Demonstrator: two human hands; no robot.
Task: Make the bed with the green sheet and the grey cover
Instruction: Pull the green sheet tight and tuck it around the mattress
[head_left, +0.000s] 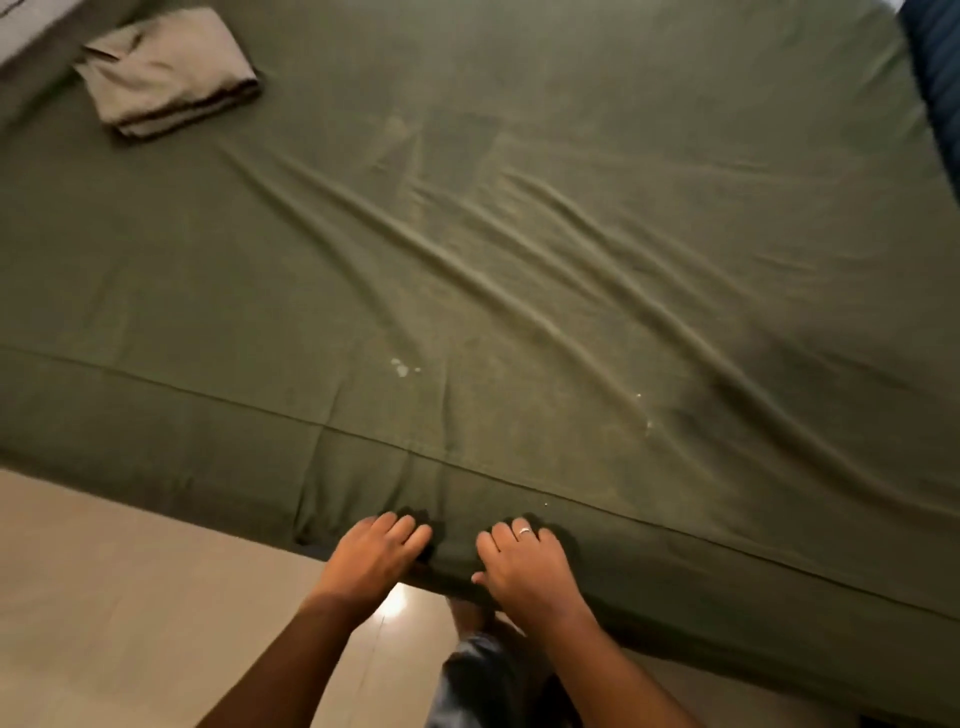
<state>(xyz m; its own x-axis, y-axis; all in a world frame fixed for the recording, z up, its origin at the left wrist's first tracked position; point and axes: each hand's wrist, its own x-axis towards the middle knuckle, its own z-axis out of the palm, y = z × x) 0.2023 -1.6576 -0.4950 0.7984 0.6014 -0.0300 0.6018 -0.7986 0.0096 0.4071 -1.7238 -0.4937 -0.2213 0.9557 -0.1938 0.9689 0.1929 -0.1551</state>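
The green sheet (519, 234) is spread over the whole bed, with long diagonal wrinkles running across its middle. The grey cover (166, 73) lies folded on the sheet near the far left corner. Both hands are at the near side of the mattress, low on its edge. My left hand (374, 556) grips the hanging sheet with curled fingers. My right hand (524, 566), with a ring on one finger, grips the sheet a hand's width to the right. The fingertips of both are buried in the fabric.
A pale tiled floor (130, 597) lies in front of the bed at the lower left. A dark blue object (935, 78) stands at the far right edge of the bed. My leg and foot (483, 670) show below the hands.
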